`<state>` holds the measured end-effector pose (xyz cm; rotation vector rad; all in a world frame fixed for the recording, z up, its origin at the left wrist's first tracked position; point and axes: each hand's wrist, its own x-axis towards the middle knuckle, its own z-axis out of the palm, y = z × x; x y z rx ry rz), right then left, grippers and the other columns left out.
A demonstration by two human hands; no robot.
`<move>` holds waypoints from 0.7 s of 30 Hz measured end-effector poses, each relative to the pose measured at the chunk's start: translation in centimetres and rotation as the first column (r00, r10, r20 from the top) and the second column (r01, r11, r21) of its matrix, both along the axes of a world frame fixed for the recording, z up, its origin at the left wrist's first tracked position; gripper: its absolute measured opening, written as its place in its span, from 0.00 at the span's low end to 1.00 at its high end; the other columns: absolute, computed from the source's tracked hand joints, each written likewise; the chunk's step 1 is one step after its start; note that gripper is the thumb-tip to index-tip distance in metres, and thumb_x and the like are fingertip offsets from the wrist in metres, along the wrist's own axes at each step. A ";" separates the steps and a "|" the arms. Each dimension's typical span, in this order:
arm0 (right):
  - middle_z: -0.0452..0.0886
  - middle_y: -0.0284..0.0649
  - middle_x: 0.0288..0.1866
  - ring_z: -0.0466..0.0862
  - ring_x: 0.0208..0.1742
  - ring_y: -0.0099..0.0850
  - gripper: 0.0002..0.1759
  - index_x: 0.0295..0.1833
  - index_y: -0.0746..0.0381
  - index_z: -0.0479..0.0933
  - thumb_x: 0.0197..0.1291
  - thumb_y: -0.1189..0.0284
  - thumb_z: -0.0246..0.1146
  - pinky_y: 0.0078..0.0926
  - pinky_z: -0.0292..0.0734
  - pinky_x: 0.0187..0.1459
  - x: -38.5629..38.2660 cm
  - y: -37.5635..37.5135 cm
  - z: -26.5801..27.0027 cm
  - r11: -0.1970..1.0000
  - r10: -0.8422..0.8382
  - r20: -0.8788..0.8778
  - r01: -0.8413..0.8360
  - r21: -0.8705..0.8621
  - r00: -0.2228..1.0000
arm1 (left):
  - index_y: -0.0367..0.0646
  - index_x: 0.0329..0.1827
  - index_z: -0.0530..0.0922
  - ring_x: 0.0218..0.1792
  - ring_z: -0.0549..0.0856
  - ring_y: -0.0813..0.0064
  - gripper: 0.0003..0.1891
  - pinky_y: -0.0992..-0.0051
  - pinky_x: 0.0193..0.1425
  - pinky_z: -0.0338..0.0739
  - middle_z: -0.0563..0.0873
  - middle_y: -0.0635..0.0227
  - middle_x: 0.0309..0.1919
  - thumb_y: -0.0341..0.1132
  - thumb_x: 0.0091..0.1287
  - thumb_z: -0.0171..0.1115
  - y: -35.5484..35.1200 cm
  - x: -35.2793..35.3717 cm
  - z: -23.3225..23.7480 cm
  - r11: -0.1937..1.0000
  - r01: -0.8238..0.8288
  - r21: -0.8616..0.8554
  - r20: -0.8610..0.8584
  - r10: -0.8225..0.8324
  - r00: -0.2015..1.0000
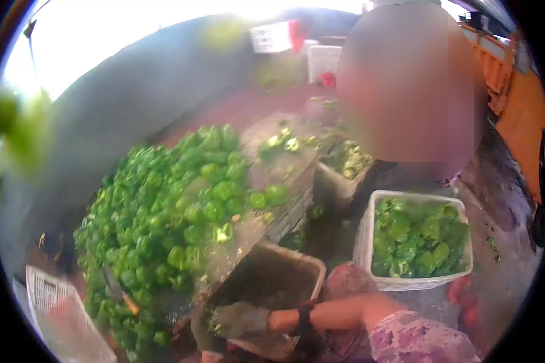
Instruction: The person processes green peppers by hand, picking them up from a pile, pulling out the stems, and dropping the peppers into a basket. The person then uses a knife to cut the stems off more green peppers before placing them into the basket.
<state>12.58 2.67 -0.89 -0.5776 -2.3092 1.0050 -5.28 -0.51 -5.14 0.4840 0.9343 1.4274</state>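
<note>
At the bottom centre, my right hand (242,320) reaches in from the right in a greyish glove, over the near side of a brown-rimmed bin (312,261). Its blurred fingers look curled together, with a bit of green at their tips; what they hold is too unclear to name. Close beside it on the left is my left hand (206,331), also gloved and mostly in shadow, its fingers hidden. A large heap of green peppers (163,199) lies to the left. An orange-handled knife (122,293) rests on the heap's near part.
A white basket (366,233) of green peppers stands at the right. Behind the bin is another container (342,187) with pale green pieces. An empty-looking white crate (57,302) leans at the lower left. Across the work surface is another person (412,91). Orange panels (521,115) stand far right.
</note>
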 end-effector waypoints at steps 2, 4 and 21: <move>0.77 0.48 0.47 0.80 0.48 0.43 0.17 0.49 0.62 0.75 0.63 0.61 0.62 0.38 0.76 0.48 0.0 -0.2 0.2 0.995 -0.012 0.140 -0.003 0.103 0.990 | 0.40 0.47 0.81 0.38 0.86 0.67 0.16 0.66 0.44 0.84 0.86 0.63 0.38 0.45 0.71 0.55 -0.1 1.5 1.8 0.995 -0.097 -0.004 -0.204 0.094 0.975; 0.79 0.49 0.43 0.81 0.42 0.45 0.18 0.45 0.64 0.77 0.63 0.58 0.64 0.39 0.77 0.41 -1.2 0.2 -5.0 0.984 -0.053 -0.197 0.085 0.159 0.979 | 0.40 0.47 0.80 0.38 0.85 0.70 0.13 0.69 0.43 0.83 0.85 0.66 0.38 0.41 0.72 0.55 -0.5 1.8 2.1 0.972 -0.225 0.066 -0.397 0.233 0.888; 0.79 0.46 0.34 0.81 0.35 0.47 0.18 0.43 0.64 0.79 0.60 0.59 0.67 0.43 0.79 0.37 2.1 2.0 5.2 0.957 -0.268 -0.052 0.272 0.104 0.962 | 0.35 0.67 0.72 0.60 0.81 0.59 0.23 0.62 0.65 0.77 0.82 0.56 0.58 0.43 0.78 0.45 -0.6 2.8 7.4 0.989 -0.105 0.108 0.238 0.077 0.968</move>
